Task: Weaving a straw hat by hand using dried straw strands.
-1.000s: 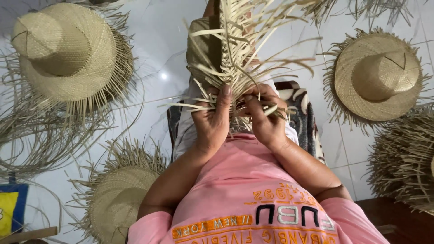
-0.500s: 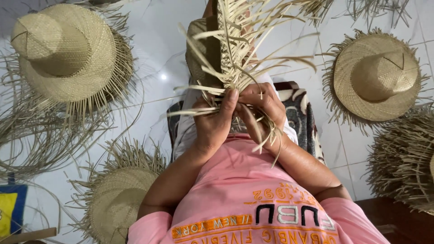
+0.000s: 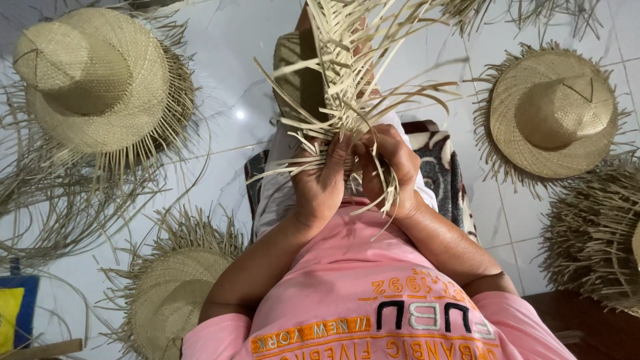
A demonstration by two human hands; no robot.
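A blue and yellow flat package (image 3: 15, 312) sits at the far left floor edge, below a finished pale woven straw hat (image 3: 93, 80). My left hand (image 3: 319, 190) and right hand (image 3: 388, 170) press together, clamped on the half-woven straw piece with loose pale strips (image 3: 340, 80) above my lap; since a moment ago my right fingers have curled lower over the strands.

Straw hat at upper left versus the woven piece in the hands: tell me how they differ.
The straw hat at upper left lies on the white tile floor, untouched; the woven piece is gripped by the left hand and right hand. The hat shows a full crown and brim; the piece trails long loose strips. Both are pale woven straw with unfinished fringe.
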